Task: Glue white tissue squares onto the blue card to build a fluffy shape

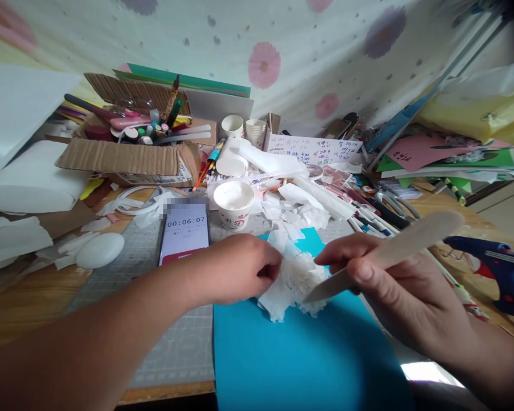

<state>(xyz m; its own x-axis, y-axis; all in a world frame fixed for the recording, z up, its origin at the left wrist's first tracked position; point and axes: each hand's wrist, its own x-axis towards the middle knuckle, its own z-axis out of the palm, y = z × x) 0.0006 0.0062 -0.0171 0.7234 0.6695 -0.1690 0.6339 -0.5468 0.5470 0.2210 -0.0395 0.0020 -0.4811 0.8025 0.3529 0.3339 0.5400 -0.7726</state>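
Observation:
My right hand [405, 291] grips a wooden craft stick [394, 245], its lower end touching a crumpled mass of torn white paper [304, 277]. That paper lies in ragged layers on a blue sheet [291, 365]. At the paper's left edge is my left hand [246, 265], its fingers curled in and closed; whatever is between them is hidden. Just beyond stands a paper cup [233, 205] filled with a white substance. Torn white paper scraps [293, 214] are heaped to the right of the cup.
A phone [184, 231] showing a timer lies left of the cup on a grey cutting mat [171, 348]. Behind it sits a cardboard box [128, 160] of pens. A blue glue gun [497, 268] and scissors [389, 208] lie at right, and a white egg-shaped object [100, 251] at left.

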